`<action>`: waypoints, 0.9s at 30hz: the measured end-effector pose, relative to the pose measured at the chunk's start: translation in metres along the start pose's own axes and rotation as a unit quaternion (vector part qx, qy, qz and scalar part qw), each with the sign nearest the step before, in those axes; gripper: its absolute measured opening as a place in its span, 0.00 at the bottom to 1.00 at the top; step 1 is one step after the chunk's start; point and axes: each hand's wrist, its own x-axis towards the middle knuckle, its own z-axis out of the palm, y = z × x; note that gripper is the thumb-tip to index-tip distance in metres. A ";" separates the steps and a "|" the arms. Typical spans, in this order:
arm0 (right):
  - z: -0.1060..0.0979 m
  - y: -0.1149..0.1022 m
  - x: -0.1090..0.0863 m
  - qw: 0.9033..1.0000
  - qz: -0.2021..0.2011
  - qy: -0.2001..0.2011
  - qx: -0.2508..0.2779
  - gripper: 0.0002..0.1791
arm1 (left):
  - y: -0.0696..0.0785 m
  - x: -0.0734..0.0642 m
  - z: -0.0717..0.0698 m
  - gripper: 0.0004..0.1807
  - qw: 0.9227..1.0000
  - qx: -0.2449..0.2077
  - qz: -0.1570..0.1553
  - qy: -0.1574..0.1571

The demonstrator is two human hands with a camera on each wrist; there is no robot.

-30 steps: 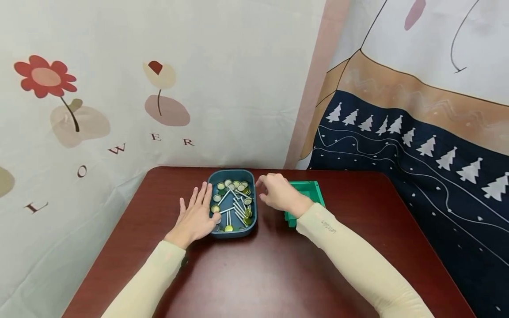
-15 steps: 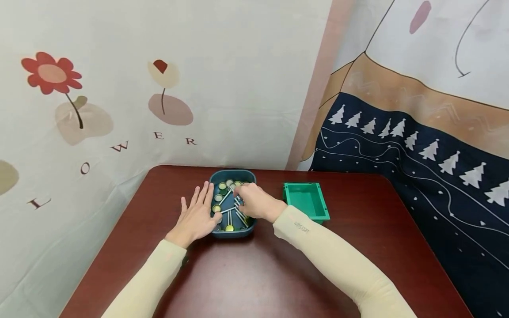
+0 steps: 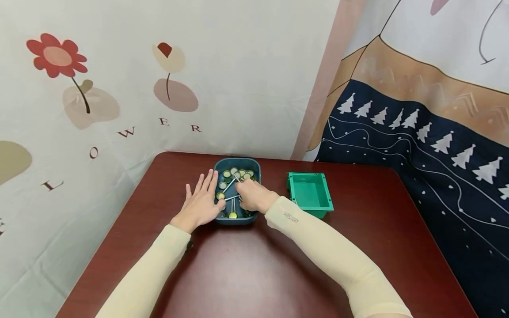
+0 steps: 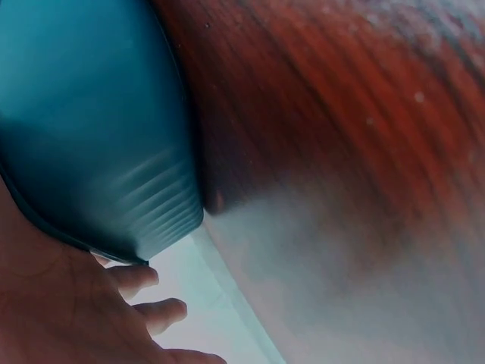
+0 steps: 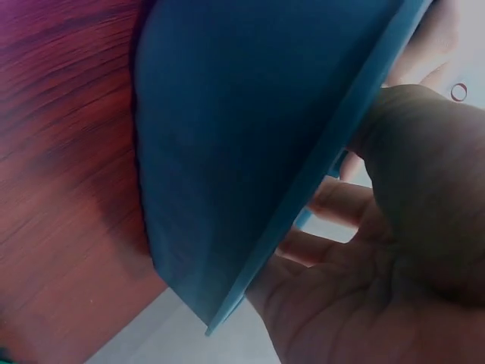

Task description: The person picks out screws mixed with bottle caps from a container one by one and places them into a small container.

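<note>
A dark blue rectangular tub stands near the table's back edge, holding round gold and silver bottle caps and long silver nail-like rods. My left hand rests along the tub's left rim, fingers straight and spread, thumb over the near left side. Over the right rim reaches my right hand, fingers bent down among the rods and caps. Its fingertips are hidden, so I cannot tell what it holds. The right wrist view shows this hand's palm beside the tub's outer wall.
To the right of the tub sits a green open plastic box on the dark red-brown table. A printed cloth hangs behind the table's back edge, with a navy tree-pattern part on the right.
My right hand has moved left from beside the green box, over the tub's rim and down into the tub. The left hand stays on the left rim. The head view has shifted slightly.
</note>
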 end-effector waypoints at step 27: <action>0.013 -0.014 0.013 0.999 0.042 -0.018 -0.007 0.34 | 0.001 0.001 -0.004 0.55 1.000 -0.004 0.005 -0.003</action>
